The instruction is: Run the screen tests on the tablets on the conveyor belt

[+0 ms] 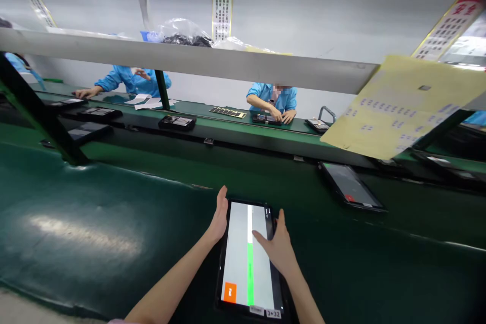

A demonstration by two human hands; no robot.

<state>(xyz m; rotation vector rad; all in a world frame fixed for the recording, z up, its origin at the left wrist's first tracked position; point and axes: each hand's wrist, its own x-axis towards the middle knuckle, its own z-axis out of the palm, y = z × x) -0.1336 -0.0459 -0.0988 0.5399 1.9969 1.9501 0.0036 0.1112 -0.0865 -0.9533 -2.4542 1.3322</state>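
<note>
A black tablet (pixel 243 243) lies flat on the green mat (pixel 94 223) in front of me, its lit white screen showing a green vertical stripe and an orange square at the lower left. My left hand (pixel 219 217) rests edge-on against the tablet's left side with fingers straight and together. My right hand (pixel 278 245) lies on the screen's right part, fingers stretched out, thumb on the glass beside the stripe. Neither hand holds anything.
A second dark tablet (pixel 351 186) lies to the right. A yellow sticker sheet (pixel 406 106) hangs from the shelf (pixel 197 58). Beyond, a conveyor (pixel 228 126) carries several devices; two people in blue coats (pixel 271 98) work across it.
</note>
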